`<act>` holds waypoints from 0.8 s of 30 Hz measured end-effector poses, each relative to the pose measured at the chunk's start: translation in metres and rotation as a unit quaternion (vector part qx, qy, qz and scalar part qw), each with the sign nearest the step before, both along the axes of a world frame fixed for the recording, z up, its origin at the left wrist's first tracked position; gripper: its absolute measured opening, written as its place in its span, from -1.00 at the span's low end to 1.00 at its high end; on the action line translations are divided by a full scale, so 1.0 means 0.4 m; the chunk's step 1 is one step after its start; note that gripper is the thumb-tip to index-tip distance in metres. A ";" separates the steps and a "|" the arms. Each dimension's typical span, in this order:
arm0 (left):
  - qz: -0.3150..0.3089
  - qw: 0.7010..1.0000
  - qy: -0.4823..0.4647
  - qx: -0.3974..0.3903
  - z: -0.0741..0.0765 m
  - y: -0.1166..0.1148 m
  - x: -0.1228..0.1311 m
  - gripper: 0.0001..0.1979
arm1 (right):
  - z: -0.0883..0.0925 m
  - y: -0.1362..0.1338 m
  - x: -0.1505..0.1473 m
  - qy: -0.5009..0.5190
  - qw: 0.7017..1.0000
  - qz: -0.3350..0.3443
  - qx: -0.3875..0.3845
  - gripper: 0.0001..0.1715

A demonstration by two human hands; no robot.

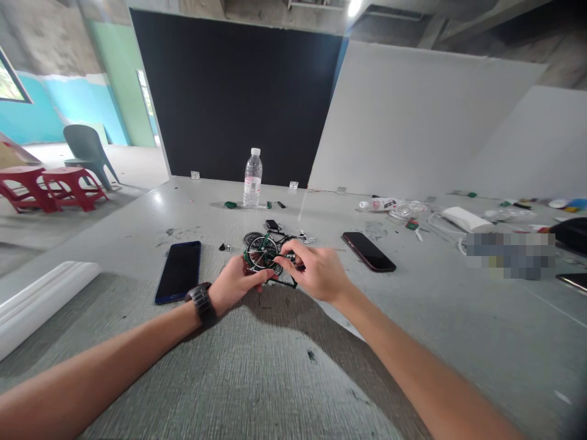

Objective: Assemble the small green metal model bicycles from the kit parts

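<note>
Between my hands is a small green and black model bicycle (262, 252) with thin spoked wheels. My left hand (241, 281) grips it from the left, near one wheel. From the right, my right hand (316, 269) pinches at its frame; whether a tiny part or tool sits in those fingers is hidden. Just behind lie more model parts, including a loose spoked wheel (253, 237), dark frame pieces and a small black box-like piece (272, 224). Tiny black and silver bits (222, 247) rest on the table to the left.
A dark blue phone (178, 272) lies left, another phone (369, 251) right. Behind stands a water bottle (252, 177) before a black partition (238, 91). Plastic packaging (406, 209), a white device (466, 220) and cables are at right. A white roll-like object (46, 299) lies at far left.
</note>
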State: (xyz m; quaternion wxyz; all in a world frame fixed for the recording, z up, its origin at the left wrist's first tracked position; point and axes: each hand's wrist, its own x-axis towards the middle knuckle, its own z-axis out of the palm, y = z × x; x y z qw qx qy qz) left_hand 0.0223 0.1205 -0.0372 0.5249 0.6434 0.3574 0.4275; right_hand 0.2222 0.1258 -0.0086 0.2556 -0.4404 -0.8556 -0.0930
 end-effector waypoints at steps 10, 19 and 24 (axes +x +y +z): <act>-0.038 0.998 0.046 0.019 -0.019 0.002 -0.007 -0.70 | 0.005 0.011 0.009 0.041 0.998 -0.030 0.026 -0.67; -0.009 0.999 -0.025 -0.029 -0.029 0.009 -0.008 -0.68 | 0.013 0.014 0.010 0.031 0.998 -0.052 -0.029 -0.71; 0.007 0.998 -0.029 -0.052 -0.033 0.011 -0.007 -0.66 | 0.016 0.012 0.008 -0.014 0.993 -0.091 -0.071 -0.73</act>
